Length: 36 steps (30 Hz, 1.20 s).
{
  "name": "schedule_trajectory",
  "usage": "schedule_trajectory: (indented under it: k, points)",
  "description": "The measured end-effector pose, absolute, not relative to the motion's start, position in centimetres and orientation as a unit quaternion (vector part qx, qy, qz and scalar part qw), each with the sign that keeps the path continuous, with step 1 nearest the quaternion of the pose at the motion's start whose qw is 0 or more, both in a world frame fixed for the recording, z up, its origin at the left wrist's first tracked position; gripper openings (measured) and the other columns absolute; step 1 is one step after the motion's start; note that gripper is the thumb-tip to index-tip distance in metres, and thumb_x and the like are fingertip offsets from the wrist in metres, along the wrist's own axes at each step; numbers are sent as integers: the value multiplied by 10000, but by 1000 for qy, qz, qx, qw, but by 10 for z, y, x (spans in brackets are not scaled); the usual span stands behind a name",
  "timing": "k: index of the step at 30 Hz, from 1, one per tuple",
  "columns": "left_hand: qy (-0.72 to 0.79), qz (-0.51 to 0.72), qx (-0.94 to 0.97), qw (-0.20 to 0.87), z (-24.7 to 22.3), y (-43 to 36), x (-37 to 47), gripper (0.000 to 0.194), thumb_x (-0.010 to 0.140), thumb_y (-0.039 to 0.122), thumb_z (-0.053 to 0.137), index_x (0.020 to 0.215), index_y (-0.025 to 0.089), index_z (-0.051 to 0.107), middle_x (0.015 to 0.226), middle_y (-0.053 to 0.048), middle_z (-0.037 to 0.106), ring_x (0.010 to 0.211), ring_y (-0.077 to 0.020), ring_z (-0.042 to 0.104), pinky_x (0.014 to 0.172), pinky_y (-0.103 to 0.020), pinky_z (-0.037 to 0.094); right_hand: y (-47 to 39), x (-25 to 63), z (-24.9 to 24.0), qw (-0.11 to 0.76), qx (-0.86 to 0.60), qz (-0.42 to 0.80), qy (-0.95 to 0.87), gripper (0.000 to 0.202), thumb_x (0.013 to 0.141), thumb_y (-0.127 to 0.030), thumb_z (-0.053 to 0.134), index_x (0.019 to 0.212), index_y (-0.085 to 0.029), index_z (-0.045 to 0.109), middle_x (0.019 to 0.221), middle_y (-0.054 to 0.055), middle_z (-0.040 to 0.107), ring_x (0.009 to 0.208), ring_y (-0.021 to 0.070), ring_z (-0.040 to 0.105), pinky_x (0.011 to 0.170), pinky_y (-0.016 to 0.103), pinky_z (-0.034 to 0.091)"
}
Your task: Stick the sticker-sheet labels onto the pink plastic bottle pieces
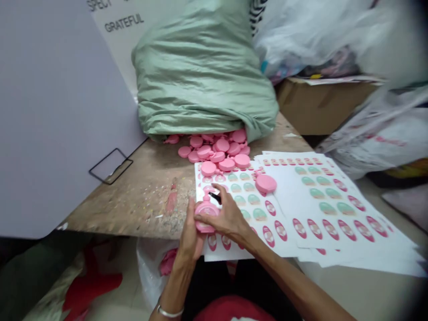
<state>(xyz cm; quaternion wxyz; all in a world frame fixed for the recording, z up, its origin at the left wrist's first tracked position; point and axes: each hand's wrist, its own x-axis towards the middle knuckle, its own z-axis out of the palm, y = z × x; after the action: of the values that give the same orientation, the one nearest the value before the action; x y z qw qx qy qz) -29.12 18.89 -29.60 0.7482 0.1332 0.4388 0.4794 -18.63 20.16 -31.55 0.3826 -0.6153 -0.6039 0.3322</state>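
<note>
A pink round flat bottle [206, 216] with a narrow neck is gripped in my left hand [191, 232], low over the table's front edge. My right hand [230, 216] holds a small black pointed tool [215, 196] between its fingers. The right thumb lies across the front of the bottle, where a pink label seems to be. Under both hands spreads a sheet of stickers [240, 252], printed with pink ovals and green half-rounds. Another pink bottle [266, 183] lies on the sheets to the right of my hands.
Several pink bottles [217, 157] spill from a large green sack [203, 76] at the back. More sticker sheets [334, 223] overlap on the right. A black wire frame [111, 166] is by the white panel [60, 111] on the left. Behind stands a cardboard box [324, 104].
</note>
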Motion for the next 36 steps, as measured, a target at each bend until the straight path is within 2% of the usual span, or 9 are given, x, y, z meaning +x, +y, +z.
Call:
schedule_trajectory:
  k: [7, 10, 13, 17, 19, 22, 24, 30, 36]
  points:
    - [540, 431, 281, 666, -304, 206, -339, 444, 663, 444, 761, 949, 133, 625, 761, -57, 703, 570, -155, 633, 567, -263, 529, 214, -105, -317, 333, -710, 168, -597, 664, 736, -601, 632, 1239, -186, 511, 1126, 151, 620, 1037, 301, 573, 853, 449, 456]
    - [659, 429, 388, 480, -314, 239, -384, 500, 620, 518, 752, 903, 116, 660, 680, -29, 658, 612, -168, 608, 570, -245, 478, 222, -48, -322, 217, -808, 42, -547, 790, 665, -639, 666, 1249, -132, 507, 1091, 202, 604, 1032, 371, 535, 812, 496, 428]
    - [749, 282, 499, 333, -322, 269, -416, 534, 656, 622, 643, 807, 112, 686, 641, -61, 620, 650, -239, 597, 554, -294, 438, 228, -18, -326, 132, -829, 50, -541, 715, 673, -650, 635, 1170, -142, 556, 1067, 179, 609, 1012, 366, 537, 794, 471, 426]
    - [763, 289, 569, 99, -319, 271, -404, 512, 698, 559, 603, 954, 122, 677, 1058, -186, 630, 1050, -368, 545, 787, -412, 461, 224, -36, -317, 180, -833, 83, -517, 632, 693, -631, 617, 1104, -154, 565, 1048, 138, 631, 1011, 321, 557, 836, 442, 437]
    - [702, 376, 585, 151, -316, 255, -372, 443, 752, 517, 572, 991, 155, 661, 1138, -158, 614, 1072, -308, 551, 848, -388, 462, 216, -67, -310, 245, -810, 113, -521, 663, 663, -636, 646, 1115, -162, 545, 1060, 128, 634, 999, 303, 572, 841, 428, 456]
    - [567, 401, 519, 498, -316, 222, -313, 451, 818, 528, 526, 1054, 161, 642, 971, -105, 673, 835, -217, 639, 720, -315, 507, 198, -120, -306, 321, -747, 188, -551, 631, 646, -559, 695, 1122, -181, 525, 1057, 111, 632, 959, 269, 597, 809, 392, 488]
    - [484, 410, 432, 641, -320, 204, -283, 475, 803, 538, 572, 1074, 152, 633, 941, -99, 684, 785, -200, 657, 698, -292, 520, 187, -146, -310, 333, -719, 223, -568, 550, 668, -458, 696, 1117, -190, 527, 1035, 101, 630, 936, 256, 604, 794, 383, 494]
    - [486, 492, 278, 667, -328, 212, -282, 487, 719, 481, 713, 1033, 128, 598, 874, -96, 688, 695, -179, 679, 640, -291, 568, 205, -128, -323, 324, -644, 317, -616, 356, 857, -430, 509, 1135, -208, 507, 954, 66, 650, 802, 199, 623, 681, 326, 464]
    - [466, 472, 296, 687, -329, 249, -283, 418, 704, 398, 748, 954, 97, 600, 823, -85, 657, 656, -183, 687, 603, -292, 589, 256, -98, -346, 249, -682, 76, -683, 127, 888, -274, 477, 814, -203, 552, 806, 41, 661, 796, 214, 553, 735, 345, 334]
